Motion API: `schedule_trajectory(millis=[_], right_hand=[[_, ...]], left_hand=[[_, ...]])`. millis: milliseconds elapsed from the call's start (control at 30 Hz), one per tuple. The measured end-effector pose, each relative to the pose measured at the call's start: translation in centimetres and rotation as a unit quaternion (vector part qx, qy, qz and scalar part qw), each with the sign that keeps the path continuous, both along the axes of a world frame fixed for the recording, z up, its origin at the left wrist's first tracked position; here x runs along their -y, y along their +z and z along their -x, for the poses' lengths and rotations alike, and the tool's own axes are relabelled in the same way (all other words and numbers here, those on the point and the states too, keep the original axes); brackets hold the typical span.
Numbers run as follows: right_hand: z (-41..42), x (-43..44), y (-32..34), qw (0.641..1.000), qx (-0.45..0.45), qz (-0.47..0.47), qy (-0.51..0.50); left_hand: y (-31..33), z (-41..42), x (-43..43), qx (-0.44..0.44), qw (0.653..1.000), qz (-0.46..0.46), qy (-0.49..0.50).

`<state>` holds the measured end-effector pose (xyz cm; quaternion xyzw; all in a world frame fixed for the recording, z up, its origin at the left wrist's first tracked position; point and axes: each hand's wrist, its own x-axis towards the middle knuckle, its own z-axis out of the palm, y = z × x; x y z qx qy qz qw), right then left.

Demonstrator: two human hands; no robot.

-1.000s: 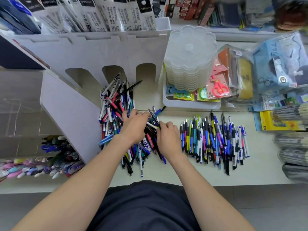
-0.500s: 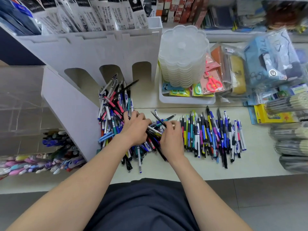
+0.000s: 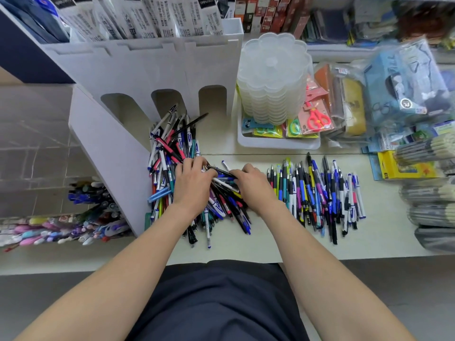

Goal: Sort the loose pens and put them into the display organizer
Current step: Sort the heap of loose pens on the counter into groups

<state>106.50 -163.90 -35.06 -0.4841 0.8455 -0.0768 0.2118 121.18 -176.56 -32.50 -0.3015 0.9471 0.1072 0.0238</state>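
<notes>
A jumbled pile of loose pens [image 3: 172, 153] lies on the counter in front of the white display organizer [image 3: 172, 67], which has three arched slots. My left hand [image 3: 192, 185] rests on the pile with its fingers curled into several pens. My right hand [image 3: 254, 187] is just to the right on the same pile, and its fingertips pinch a black pen [image 3: 221, 171] that lies across the gap between my hands. To the right, a sorted row of pens [image 3: 320, 193] lies side by side on the counter.
A stack of clear scalloped containers [image 3: 273, 77] stands in a white tray [image 3: 278, 144] with packaged scissors [image 3: 316, 116]. Bagged goods [image 3: 406, 82] and a yellow pack [image 3: 403, 167] crowd the right. More pens [image 3: 61, 230] fill a lower shelf at the left.
My hands have drawn a little apart within the pile. The dark pen that stuck up between them now lies flatter across the gap. The sorted row has not changed.
</notes>
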Motion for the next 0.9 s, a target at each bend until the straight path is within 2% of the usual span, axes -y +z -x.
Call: schedule_trajectory(millis=[133,233,300,367,467,567,700,900], right_hand=[[-0.4,0.1,0.5,0.995,0.083,0.029,-0.053],[-1.6,-0.7,0.5,0.975,0.153,0.078,-0.139],[-2.7,-1.5,0.4,0.966,0.187,0.086,-0.156],[-3.7,-2.4,-0.2,0.969,0.17,0.09,-0.155],[-4.3,-3.3,-0.4,0.976,0.095,0.099,-0.169],[-4.8,-3.7,0.1,0.983,0.114,0.025,-0.139],[-5.3,-2.6,-0.3,0.987,0.051,-0.058,-0.14],[-5.4,1.0,0.2,0.977,0.103,-0.065,-0.177]], left_hand=[[-0.2,-0.3,0.5,-0.034,0.999,-0.012,0.016],[-0.3,-0.5,1.0,-0.051,0.998,-0.032,0.015],[-0.3,-0.4,1.3,-0.052,0.998,-0.047,0.001],[-0.4,-0.4,1.3,-0.051,0.997,-0.049,-0.014],[-0.5,-0.6,0.8,-0.052,0.997,-0.049,-0.021],[-0.7,-1.0,0.2,-0.072,0.995,-0.057,-0.03],[-0.9,-1.4,-0.2,-0.099,0.993,-0.059,-0.037],[-0.5,-2.9,-1.2,-0.118,0.99,-0.059,0.044]])
